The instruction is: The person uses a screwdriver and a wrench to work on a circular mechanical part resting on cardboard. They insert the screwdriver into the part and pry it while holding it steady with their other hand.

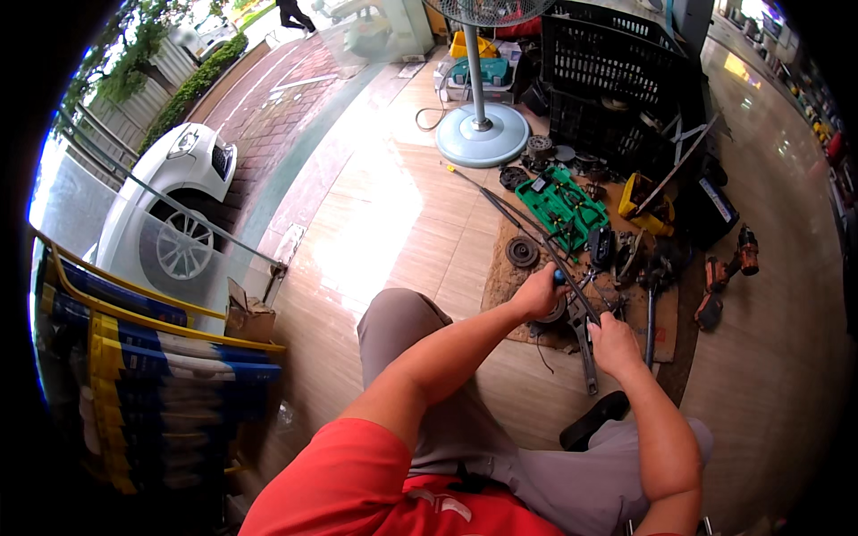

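My left hand point(540, 293) is closed around a small blue-handled tool point(560, 277), its working end hidden. A long dark rod or cable point(565, 268) runs past its fingers. My right hand point(617, 345) grips the near end of that dark length, just right of and below the left. Toward the far left, the dark length stretches out to a yellow tip point(450, 168). Below my hands, a grey slotted metal tool point(587, 362) lies on dirty cardboard point(500, 304). An open green case point(563, 207) and a dark round wheel-like part point(521, 252) lie beyond.
A fan's round base point(483, 134) stands ahead, with black plastic crates point(617, 54) behind the parts. On the right are a cordless drill point(748, 250), another red-black power tool point(711, 295) and a yellow case point(645, 204). A rack of blue boxes point(170, 375) stands left.
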`<action>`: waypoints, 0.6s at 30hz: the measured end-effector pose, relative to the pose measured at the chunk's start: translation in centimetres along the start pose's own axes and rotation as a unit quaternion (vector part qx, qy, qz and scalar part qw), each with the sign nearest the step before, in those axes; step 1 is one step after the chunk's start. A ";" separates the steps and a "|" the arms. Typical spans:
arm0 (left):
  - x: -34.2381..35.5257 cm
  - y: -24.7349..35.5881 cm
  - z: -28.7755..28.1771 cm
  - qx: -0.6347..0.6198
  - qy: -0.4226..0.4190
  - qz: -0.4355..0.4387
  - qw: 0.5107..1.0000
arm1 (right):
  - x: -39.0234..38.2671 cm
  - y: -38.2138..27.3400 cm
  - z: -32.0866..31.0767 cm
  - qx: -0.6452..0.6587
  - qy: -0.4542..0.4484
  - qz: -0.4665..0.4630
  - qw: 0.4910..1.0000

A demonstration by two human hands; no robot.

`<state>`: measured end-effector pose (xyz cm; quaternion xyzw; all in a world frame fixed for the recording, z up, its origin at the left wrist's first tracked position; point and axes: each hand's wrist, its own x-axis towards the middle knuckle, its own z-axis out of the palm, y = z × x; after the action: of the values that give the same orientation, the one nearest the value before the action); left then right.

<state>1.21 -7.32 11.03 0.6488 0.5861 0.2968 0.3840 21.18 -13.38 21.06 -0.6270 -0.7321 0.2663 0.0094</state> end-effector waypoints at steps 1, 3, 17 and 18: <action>0.0 0.1 0.0 0.000 0.001 0.002 1.000 | 0.0 0.1 0.0 -0.001 0.000 0.001 1.000; -0.1 0.3 -0.1 -0.002 0.001 0.002 1.000 | -0.2 0.0 -0.1 0.008 0.023 -0.010 1.000; -0.2 0.6 -0.2 -0.020 0.003 0.008 1.000 | -0.2 -0.1 0.0 0.012 0.062 -0.042 0.997; -0.2 0.6 -0.3 -0.022 0.005 0.011 1.000 | -0.1 0.1 0.0 0.006 0.053 -0.039 0.998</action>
<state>1.27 -7.48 11.65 0.6453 0.5741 0.3166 0.3921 21.24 -13.44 21.02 -0.6108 -0.7531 0.2366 0.0625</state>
